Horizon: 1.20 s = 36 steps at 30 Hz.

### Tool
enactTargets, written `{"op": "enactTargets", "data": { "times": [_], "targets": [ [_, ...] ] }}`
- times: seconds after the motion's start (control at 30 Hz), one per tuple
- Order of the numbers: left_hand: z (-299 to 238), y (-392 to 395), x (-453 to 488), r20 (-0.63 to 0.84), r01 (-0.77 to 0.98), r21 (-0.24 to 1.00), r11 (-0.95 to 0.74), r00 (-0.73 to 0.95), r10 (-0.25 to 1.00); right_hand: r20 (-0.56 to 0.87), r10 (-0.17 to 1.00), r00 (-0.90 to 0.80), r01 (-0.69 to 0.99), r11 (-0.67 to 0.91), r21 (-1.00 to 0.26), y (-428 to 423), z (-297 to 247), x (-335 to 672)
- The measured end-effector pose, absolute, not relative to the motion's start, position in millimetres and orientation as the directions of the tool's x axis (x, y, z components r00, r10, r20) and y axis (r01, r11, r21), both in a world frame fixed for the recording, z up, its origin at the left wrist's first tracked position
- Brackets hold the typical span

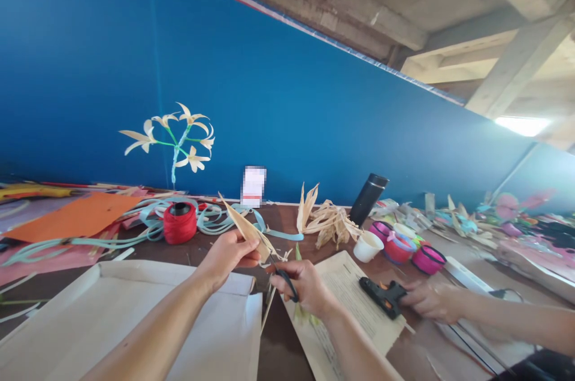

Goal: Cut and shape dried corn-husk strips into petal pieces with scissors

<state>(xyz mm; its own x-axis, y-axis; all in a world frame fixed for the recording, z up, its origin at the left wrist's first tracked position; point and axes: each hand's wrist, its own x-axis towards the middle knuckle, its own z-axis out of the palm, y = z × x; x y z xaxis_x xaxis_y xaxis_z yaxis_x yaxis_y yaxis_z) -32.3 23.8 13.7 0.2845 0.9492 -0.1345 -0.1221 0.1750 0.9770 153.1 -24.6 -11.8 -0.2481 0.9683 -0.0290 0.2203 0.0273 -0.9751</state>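
Between the thumb and fingers of my left hand (231,254) is a pale, pointed corn husk piece (242,224), its tip aimed up and left. My right hand (308,285) grips black-handled scissors (286,284), whose blades reach the lower end of the husk. Small curled scraps hang by the blades. Beneath my right hand lies a printed sheet of paper (354,291), with a bit of green husk partly hidden on it. A bunch of dried corn husks (335,219) rests just beyond, on the brown table (281,339).
At right, a co-worker's hand (433,300) touches a black glue gun (384,297). Behind it stand a white cup (368,247), several colored tape rolls (429,259) and a black bottle (368,198). Red twine (179,223), an orange sheet (76,216) and a husk flower stem (177,153) are left.
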Motion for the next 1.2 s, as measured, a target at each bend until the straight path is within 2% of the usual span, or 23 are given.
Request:
{"op": "enactTargets", "data": {
  "times": [0.97, 1.2],
  "targets": [
    [10.3, 26.2, -35.8, -0.137, -0.14, 0.972, 0.189, 0.314, 0.939, -0.004, 0.968, -0.251, 0.192, 0.045, -0.98, -25.0, -12.8, 150.7],
    [9.2, 27.9, -35.8, -0.152, -0.137, 0.97, 0.202, 0.306, 0.94, -0.042, 0.963, -0.266, 0.19, 0.009, -0.982, -24.9, -10.3, 152.2]
  ]
}}
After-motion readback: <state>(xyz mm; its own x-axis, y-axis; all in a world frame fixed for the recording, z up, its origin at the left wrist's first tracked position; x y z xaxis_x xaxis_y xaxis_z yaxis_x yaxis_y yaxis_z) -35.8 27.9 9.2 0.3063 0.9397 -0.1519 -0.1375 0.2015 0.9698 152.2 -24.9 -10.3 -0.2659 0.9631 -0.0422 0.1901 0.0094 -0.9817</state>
